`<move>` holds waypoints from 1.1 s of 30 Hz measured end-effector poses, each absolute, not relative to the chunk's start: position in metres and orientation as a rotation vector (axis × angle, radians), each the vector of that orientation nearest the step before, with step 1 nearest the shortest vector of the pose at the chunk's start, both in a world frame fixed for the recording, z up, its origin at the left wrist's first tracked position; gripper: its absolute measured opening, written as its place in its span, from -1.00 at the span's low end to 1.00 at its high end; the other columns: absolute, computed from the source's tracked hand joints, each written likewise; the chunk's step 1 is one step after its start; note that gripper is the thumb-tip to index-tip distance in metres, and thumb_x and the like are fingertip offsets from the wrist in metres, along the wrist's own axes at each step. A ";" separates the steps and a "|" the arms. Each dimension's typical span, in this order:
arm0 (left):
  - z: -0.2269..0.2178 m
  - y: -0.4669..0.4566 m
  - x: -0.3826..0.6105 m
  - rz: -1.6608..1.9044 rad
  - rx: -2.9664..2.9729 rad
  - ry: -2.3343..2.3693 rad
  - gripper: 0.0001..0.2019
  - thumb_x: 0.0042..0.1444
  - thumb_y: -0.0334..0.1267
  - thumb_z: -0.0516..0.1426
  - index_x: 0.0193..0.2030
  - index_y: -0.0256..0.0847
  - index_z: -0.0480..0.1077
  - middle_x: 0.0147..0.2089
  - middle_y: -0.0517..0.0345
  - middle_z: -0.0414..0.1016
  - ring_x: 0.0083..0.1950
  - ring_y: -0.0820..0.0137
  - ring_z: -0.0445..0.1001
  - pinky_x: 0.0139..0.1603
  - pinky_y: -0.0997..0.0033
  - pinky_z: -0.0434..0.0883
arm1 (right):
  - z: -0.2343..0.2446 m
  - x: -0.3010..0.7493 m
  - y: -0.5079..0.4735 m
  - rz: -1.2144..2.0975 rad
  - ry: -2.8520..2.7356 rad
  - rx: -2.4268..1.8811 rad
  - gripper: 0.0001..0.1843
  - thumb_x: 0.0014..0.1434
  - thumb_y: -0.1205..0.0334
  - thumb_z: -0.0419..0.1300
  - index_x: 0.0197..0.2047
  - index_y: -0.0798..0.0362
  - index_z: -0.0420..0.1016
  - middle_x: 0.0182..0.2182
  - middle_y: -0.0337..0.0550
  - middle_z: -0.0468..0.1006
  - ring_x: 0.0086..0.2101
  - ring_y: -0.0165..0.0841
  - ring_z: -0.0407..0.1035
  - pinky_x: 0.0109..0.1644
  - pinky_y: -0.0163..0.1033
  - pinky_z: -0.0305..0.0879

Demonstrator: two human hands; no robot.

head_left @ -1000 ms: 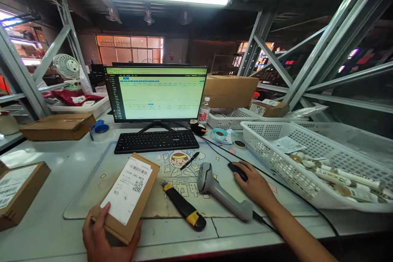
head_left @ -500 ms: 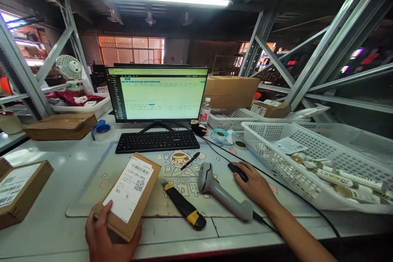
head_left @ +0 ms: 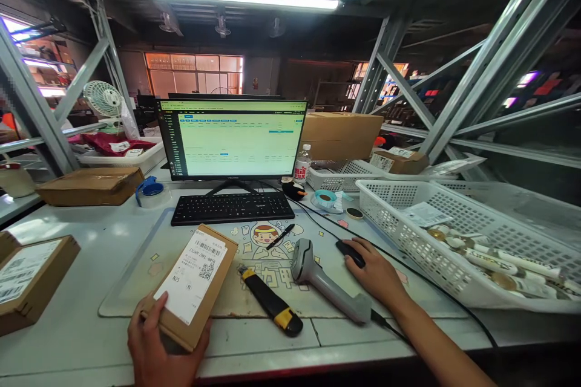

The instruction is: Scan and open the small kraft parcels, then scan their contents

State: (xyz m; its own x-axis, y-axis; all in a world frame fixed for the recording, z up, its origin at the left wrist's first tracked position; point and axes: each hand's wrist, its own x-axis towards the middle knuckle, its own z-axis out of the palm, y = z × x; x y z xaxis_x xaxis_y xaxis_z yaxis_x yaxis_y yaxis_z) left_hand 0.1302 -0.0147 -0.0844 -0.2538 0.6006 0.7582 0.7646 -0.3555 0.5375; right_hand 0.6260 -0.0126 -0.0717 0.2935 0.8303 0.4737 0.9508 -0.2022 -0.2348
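Note:
My left hand (head_left: 166, 341) grips the near end of a small brown cardboard box (head_left: 220, 275), thumb on one side and fingers on the other. A white shipping label (head_left: 193, 275) with a barcode and QR code covers its top. My right hand (head_left: 376, 275) rests over a black computer mouse (head_left: 350, 252), fingers curved on it. Between the hands lie a grey barcode scanner (head_left: 329, 284) and a black-and-yellow utility knife (head_left: 270, 301). A monitor (head_left: 236, 139) shows a web page with a table, and a black keyboard (head_left: 231, 208) sits below it.
At right, a white plastic basket (head_left: 385, 208) holds rolled tubes and a packet. Another labelled box (head_left: 31, 278) lies at far left, a brown box (head_left: 91, 186) behind it. A black pen (head_left: 280, 236), tape dispenser (head_left: 152, 192) and bottle (head_left: 302, 163) stand about. The scanner cable runs near my right forearm.
A green bar has appeared at the upper right of the monitor's page. Both hands stay in place on the box and the mouse; the view shifts only slightly.

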 end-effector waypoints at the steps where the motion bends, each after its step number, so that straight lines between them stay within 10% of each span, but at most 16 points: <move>1: -0.084 -0.015 0.130 -1.666 -1.818 -1.697 -0.23 0.05 0.03 0.38 0.33 -0.21 0.25 0.35 -0.31 0.25 0.37 -0.17 0.31 0.35 -0.29 0.35 | -0.071 0.626 -0.013 -0.334 -1.587 -2.088 -0.49 0.27 -0.03 0.03 0.19 -0.11 0.54 0.22 -0.09 0.48 0.07 -0.14 0.49 0.05 -0.02 0.52; 15: -0.088 -0.012 0.125 -1.611 -1.890 -1.576 -0.24 0.04 -0.01 0.40 0.31 -0.20 0.25 0.35 -0.31 0.23 0.38 -0.14 0.30 0.35 -0.24 0.32 | -0.034 0.609 -0.022 -0.309 -1.597 -1.848 -0.33 0.28 -0.23 0.05 0.21 0.11 0.47 0.18 0.12 0.50 0.19 -0.04 0.39 0.35 0.13 0.29; 24: -0.083 -0.014 0.126 -1.604 -1.993 -1.422 -0.16 -0.04 -0.25 0.44 0.34 -0.17 0.16 0.36 -0.30 0.13 0.43 -0.11 0.19 0.39 -0.20 0.29 | -0.034 0.503 -0.040 0.035 -1.922 -2.304 -0.07 0.17 -0.05 0.14 0.49 0.29 0.14 0.16 0.26 0.53 0.06 0.05 0.50 0.12 0.05 0.44; 33: -0.081 -0.015 0.124 -1.622 -2.007 -1.336 -0.16 -0.02 -0.33 0.43 0.36 -0.14 0.15 0.36 -0.28 0.13 0.46 -0.11 0.17 0.41 -0.21 0.28 | 0.052 0.478 -0.050 0.602 -1.945 -1.890 -0.52 0.16 -0.19 0.23 -0.05 0.03 0.56 -0.38 -0.11 0.58 -0.39 -0.23 0.46 -0.38 -0.20 0.38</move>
State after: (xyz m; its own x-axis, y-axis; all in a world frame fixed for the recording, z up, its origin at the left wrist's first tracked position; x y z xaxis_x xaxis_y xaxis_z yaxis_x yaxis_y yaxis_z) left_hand 0.1236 -0.0152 -0.0813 -0.0318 0.4960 0.8677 0.7567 -0.5553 0.3451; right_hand 0.4775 -0.0505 0.0516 -0.0394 0.9986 -0.0364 0.8446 0.0138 -0.5352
